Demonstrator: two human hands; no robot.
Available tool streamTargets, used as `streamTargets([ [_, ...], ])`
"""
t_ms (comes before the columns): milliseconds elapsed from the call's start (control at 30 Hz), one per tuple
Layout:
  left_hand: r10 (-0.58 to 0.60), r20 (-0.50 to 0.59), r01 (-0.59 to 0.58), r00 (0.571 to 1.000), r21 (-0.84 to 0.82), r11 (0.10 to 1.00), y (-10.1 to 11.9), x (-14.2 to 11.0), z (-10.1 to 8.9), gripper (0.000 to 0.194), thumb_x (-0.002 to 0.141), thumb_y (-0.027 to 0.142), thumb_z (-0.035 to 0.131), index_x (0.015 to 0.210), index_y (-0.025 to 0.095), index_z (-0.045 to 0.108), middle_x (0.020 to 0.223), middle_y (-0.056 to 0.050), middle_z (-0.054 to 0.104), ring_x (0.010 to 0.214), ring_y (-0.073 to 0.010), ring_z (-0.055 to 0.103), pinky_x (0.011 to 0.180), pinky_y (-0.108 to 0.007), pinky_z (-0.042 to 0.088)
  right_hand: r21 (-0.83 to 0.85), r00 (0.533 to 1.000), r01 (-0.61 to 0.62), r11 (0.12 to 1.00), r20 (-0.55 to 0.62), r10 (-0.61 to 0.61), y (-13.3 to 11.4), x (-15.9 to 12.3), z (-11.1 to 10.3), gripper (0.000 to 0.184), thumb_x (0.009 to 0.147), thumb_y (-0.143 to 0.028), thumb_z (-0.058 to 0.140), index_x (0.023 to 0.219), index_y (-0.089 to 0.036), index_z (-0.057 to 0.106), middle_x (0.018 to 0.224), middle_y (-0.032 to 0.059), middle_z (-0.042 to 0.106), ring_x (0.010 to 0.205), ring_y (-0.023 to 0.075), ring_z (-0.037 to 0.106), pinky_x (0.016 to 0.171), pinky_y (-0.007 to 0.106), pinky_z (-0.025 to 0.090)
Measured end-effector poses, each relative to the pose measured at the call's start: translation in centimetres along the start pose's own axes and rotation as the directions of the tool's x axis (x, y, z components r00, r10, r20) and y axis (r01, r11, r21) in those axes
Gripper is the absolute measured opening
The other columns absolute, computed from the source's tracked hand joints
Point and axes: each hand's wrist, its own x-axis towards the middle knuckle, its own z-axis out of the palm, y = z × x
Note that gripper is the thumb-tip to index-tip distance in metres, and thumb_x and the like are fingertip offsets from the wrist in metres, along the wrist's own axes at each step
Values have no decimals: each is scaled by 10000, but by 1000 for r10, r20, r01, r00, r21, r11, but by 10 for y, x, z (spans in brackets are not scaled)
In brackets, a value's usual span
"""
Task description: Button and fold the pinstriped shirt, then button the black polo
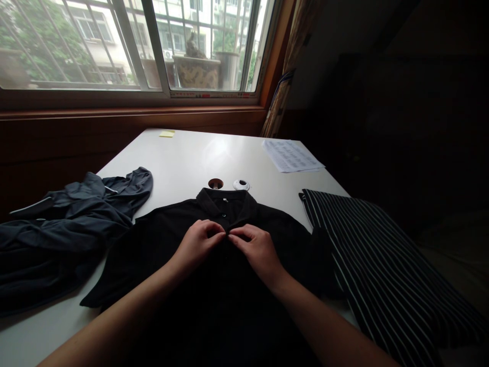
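A black collared shirt (160, 229) lies spread on the white table, front up, with its collar toward the window. Both hands meet at its front opening, just below the collar. My left hand (200, 237) is closed, thumb and forefinger pinching the edge of the opening. Opposite it, my right hand (255, 244) pinches the other edge, its fingertips almost touching the left ones. A small light button (223, 215) shows above the fingertips. What exactly lies between the fingertips is too small and dark to make out beyond the shirt's cloth.
A crumpled dark blue-grey garment (87, 209) lies at the left of the white table (183, 163). Striped black cloth (374, 244) lies folded at the right. Printed sheets (292, 155), a yellow sticky note (167, 134), a cable hole (216, 183) and a round white cover (241, 184) are farther back.
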Motion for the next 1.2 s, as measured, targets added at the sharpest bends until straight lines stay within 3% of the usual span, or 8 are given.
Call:
streamTargets([
  [233,-11,-19,11,1000,8,1000,-2,0,1,136,842,315,658,838,209,744,853,-31,719,887,-222,630,801,-327,453,40,999,-43,998,11,43,-3,-3,1,129,844,-265,712,943,-252,794,914,24,761,871,208,710,803,310,530],
  [533,-27,-52,25,998,-32,999,-3,-2,4,129,827,314,678,818,205,746,820,-31,699,834,-205,633,744,-297,460,138,977,-203,969,90,192,-10,1,-3,297,852,-496,682,910,-226,789,903,33,779,887,229,717,777,295,521],
  [800,19,-38,-20,999,-11,1000,-3,-1,5,107,829,288,680,818,209,752,814,-25,719,847,-203,625,756,-295,444,7,971,-225,974,85,223,-9,6,-3,197,848,-366,656,837,-204,768,825,31,766,786,218,706,705,288,491],
  [1200,-20,-54,18,998,-37,999,-3,0,4,124,820,312,687,826,208,753,828,-27,713,839,-201,640,749,-294,454,141,956,-263,954,170,239,-1,6,-8,206,830,-318,646,922,-170,755,901,54,766,874,247,714,774,312,521],
])
